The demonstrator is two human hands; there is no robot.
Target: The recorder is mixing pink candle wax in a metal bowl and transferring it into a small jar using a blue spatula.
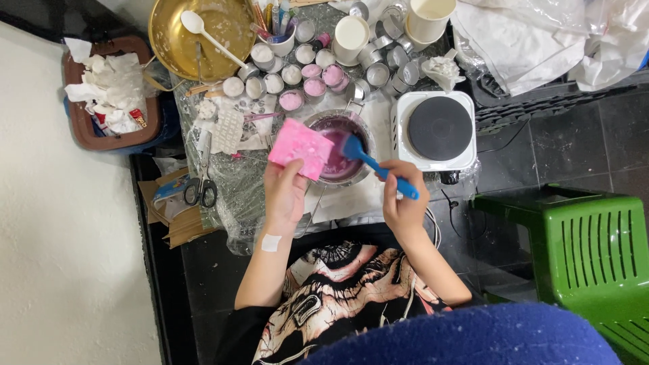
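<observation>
bare forearms, small white plaster [271, 242] near the left wrist, black top with pink-and-white skull print [338, 290]

Hotplate [439, 130] right of bowl [338, 145]; scissors [201, 189] left.

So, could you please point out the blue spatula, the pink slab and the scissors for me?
blue spatula [378, 169]: head view, on the handle above the right hand.
pink slab [301, 147]: head view, on its flat face.
scissors [201, 191]: head view, on the black handle loops.
</observation>
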